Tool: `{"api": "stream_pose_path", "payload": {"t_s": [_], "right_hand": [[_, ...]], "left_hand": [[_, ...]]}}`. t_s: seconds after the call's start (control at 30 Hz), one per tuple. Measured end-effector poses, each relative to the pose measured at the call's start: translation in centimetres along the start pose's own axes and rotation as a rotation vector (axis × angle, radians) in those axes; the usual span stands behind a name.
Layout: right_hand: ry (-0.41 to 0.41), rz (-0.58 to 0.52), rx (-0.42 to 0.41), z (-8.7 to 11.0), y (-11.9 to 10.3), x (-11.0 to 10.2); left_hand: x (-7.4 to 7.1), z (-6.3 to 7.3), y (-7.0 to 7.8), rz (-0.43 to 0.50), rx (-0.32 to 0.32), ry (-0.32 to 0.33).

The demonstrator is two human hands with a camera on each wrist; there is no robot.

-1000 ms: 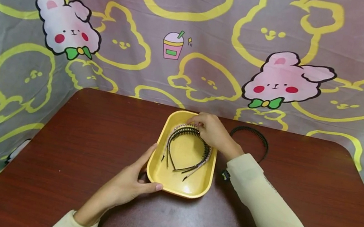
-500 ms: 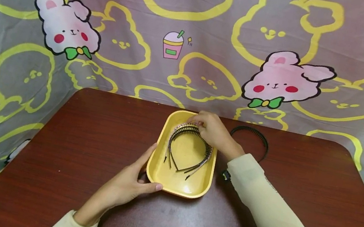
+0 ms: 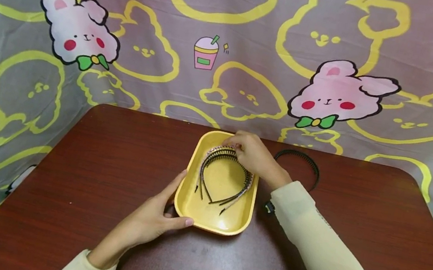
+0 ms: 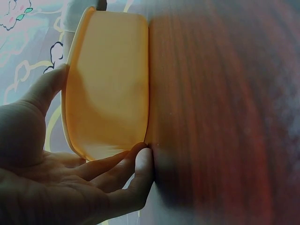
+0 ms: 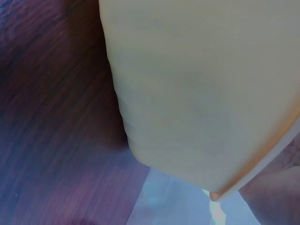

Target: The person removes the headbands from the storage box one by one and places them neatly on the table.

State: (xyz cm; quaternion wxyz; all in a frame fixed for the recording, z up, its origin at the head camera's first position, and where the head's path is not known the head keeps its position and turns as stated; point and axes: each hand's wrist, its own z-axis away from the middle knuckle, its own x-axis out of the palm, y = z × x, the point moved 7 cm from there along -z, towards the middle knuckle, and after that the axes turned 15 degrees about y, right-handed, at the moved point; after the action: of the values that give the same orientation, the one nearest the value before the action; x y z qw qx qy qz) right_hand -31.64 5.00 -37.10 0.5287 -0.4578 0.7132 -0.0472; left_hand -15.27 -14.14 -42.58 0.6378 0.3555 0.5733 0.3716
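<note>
A yellow tray [image 3: 203, 215] stands on the table, with several headbands inside it. Among them are a black toothed headband [image 3: 213, 157] and a beaded headband [image 3: 205, 158], nested together with their open ends toward the near side. My left hand [image 3: 150, 219] holds the tray's near left corner; in the left wrist view its thumb [image 4: 49, 86] lies at the rim and the other fingertips reach down to the base. Over the far right rim, my right hand [image 3: 253, 154] reaches in and pinches the headbands at the top of their arc. Its fingertips partly hide them.
Another black toothed headband [image 3: 300, 155] lies on the brown table [image 3: 372, 226] right of the tray, partly behind the right forearm. A patterned cloth [image 3: 248, 41] hangs along the table's back edge. The tray's outer wall [image 5: 197, 93] fills much of the right wrist view.
The headbands have shifted slightly to the right inside the tray, mostly in the first half second. My left hand and the tray keep their place; my right hand has barely moved.
</note>
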Motion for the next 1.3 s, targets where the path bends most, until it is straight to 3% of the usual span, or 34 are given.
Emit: {"api": "stream_pose_path", "payload": {"t_s": [1.3], "right_hand": [[-0.019, -0.04, 0.021, 0.18, -0.13, -0.07]], "left_hand": [[-0.05, -0.02, -0.06, -0.036, 0.028, 0.018]]}}
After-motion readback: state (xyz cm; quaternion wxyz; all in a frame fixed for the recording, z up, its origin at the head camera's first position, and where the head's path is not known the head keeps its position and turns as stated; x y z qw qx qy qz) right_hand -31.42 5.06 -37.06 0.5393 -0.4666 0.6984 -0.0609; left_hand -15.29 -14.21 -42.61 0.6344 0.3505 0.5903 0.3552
